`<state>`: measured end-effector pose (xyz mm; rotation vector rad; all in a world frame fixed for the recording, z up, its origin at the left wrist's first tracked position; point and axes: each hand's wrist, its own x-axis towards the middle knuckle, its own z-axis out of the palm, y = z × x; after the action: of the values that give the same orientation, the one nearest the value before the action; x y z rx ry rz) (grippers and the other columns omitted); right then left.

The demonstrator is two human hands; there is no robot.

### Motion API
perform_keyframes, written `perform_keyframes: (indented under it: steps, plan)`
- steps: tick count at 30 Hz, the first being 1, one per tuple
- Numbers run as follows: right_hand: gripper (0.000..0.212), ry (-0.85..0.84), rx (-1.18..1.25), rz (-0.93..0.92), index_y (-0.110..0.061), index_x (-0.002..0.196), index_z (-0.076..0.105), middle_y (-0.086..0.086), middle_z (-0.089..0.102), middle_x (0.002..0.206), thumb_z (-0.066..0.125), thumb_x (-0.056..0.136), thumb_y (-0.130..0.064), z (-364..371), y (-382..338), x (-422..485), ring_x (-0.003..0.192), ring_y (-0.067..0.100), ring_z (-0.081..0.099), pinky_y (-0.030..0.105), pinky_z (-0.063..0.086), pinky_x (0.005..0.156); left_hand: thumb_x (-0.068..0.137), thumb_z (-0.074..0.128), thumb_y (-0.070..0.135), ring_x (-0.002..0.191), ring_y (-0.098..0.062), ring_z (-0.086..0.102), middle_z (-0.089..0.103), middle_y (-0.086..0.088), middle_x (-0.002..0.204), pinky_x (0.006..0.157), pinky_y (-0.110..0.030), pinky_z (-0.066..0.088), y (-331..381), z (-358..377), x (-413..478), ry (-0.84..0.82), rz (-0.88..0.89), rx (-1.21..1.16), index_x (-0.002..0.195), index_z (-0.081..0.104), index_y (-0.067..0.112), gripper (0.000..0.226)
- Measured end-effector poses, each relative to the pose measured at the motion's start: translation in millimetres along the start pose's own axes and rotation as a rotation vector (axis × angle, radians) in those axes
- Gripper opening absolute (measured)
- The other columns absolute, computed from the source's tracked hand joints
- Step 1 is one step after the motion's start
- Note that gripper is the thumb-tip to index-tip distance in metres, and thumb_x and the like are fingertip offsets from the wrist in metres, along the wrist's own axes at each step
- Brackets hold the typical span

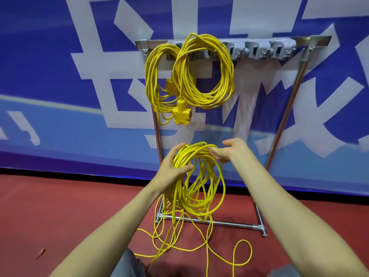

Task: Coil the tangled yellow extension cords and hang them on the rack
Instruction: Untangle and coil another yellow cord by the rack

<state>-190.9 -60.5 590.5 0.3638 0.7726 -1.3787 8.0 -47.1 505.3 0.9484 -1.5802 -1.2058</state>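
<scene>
Hazard: the loose tail [242, 240], trailing over the floor [60, 206], is likely being dragged toward the base bar of the rack [229, 223], where a snag could spill the uneven loops. Item: thin yellow half-coiled cord [199, 176], being held at 6 o'clock of the two hung coils [199, 76]. It is being gripped at its 9 o'clock by the curled fingers of the left hand [169, 168]; the right hand [227, 151], at 1 o'clock, is being held nearly flat, clasping nothing.

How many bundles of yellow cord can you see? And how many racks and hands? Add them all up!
Hanging cord coils: 2
Hand-held cord coil: 1
Rack: 1
Hands, left hand and right hand: 2
Total: 6
</scene>
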Motion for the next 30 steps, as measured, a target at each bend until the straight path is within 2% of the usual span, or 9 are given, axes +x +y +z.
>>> perform_keyframes:
  steps: [3,6,8,11,15,17,21,26,30]
  plan:
    - [0.048,0.019,-0.328,-0.015,0.001,0.14,0.029,0.022,0.033,0.143,0.043,0.095,-0.003,-1.7,8.4,8.0,0.125,0.038,0.046,0.044,0.045,0.097,0.08,0.075,0.001,0.084,-0.012,0.064,0.068,0.004,0.104,0.073,-0.026,0.055,-1.2,2.6,2.0,0.011,-0.022,-0.034,0.132,0.049,0.03,0.065]
    - [0.026,-0.008,-0.587,-0.041,0.001,0.119,0.046,0.018,0.056,0.113,0.047,0.094,-0.007,-7.1,12.9,13.3,0.112,0.024,0.058,0.032,0.046,0.086,0.079,0.072,-0.001,0.067,-0.01,0.06,0.068,0.007,0.086,0.06,-0.024,0.051,-4.2,0.9,6.7,0.046,-0.05,-0.065,0.13,0.05,0.032,0.065]
    - [0.007,-0.038,-0.725,-0.065,0.0,0.093,0.047,0.014,0.052,0.089,0.049,0.093,-0.007,-9.3,13.1,18.9,0.086,0.02,0.061,0.029,0.048,0.076,0.082,0.069,-0.005,0.065,-0.007,0.06,0.068,0.01,0.08,0.061,-0.022,0.049,-3.7,1.0,10.1,0.056,-0.068,-0.074,0.131,0.05,0.029,0.062]
    - [0.012,-0.027,-0.956,-0.196,-0.008,0.081,0.047,0.011,0.047,0.084,0.052,0.092,-0.008,-19.9,8.2,27.7,0.069,0.017,0.051,0.029,0.047,0.062,0.083,0.067,-0.007,0.064,-0.004,0.062,0.068,0.01,0.078,0.06,-0.018,0.049,0.1,2.1,11.9,0.088,-0.097,-0.142,0.137,0.046,0.022,0.064]
    - [0.018,-0.155,-1.149,-0.424,-0.011,0.076,0.051,0.005,0.049,0.071,0.047,0.093,-0.005,-46.2,20.6,23.8,0.055,0.013,0.043,0.023,0.041,0.053,0.079,0.072,-0.004,0.089,-0.008,0.067,0.067,0.0,0.107,0.077,-0.022,0.055,5.6,2.3,15.0,0.166,-0.082,-0.234,0.141,0.039,0.021,0.074]
    - [0.014,-0.306,-1.378,-0.388,-0.011,0.08,0.057,0.005,0.054,0.071,0.052,0.092,-0.01,-62.6,32.2,22.0,0.055,0.012,0.048,0.02,0.044,0.05,0.078,0.075,-0.001,0.099,-0.006,0.065,0.062,0.001,0.119,0.084,-0.02,0.052,9.9,5.8,20.0,0.17,-0.044,-0.206,0.142,0.037,0.022,0.078]
    - [0.025,-0.535,-1.955,-0.362,-0.015,0.082,0.068,0.0,0.061,0.075,0.067,0.085,-0.039,-85.8,54.7,29.8,0.067,0.01,0.056,0.022,0.045,0.063,0.077,0.077,0.002,0.109,-0.006,0.062,0.061,0.004,0.125,0.086,-0.016,0.049,16.7,12.1,34.6,0.214,0.019,-0.207,0.146,0.032,0.023,0.084]
    - [0.044,-0.362,-1.84,-0.885,-0.007,0.067,0.06,0.001,0.048,0.059,0.073,0.073,-0.049,-95.1,86.7,44.6,0.06,0.014,0.044,0.035,0.034,0.058,0.073,0.083,0.02,0.124,-0.016,0.055,0.048,-0.008,0.143,0.09,-0.019,0.049,30.0,15.1,45.8,0.325,0.121,-0.198,0.133,0.038,0.038,0.078]
    - [0.015,-0.392,-1.645,-1.025,-0.015,0.083,0.06,-0.001,0.059,0.065,0.068,0.081,-0.028,-105.5,97.7,52.5,0.063,0.016,0.054,0.038,0.048,0.068,0.071,0.08,0.017,0.121,-0.02,0.059,0.055,-0.011,0.137,0.099,-0.033,0.049,50.4,9.0,54.1,0.311,0.136,-0.312,0.136,0.037,0.031,0.079]
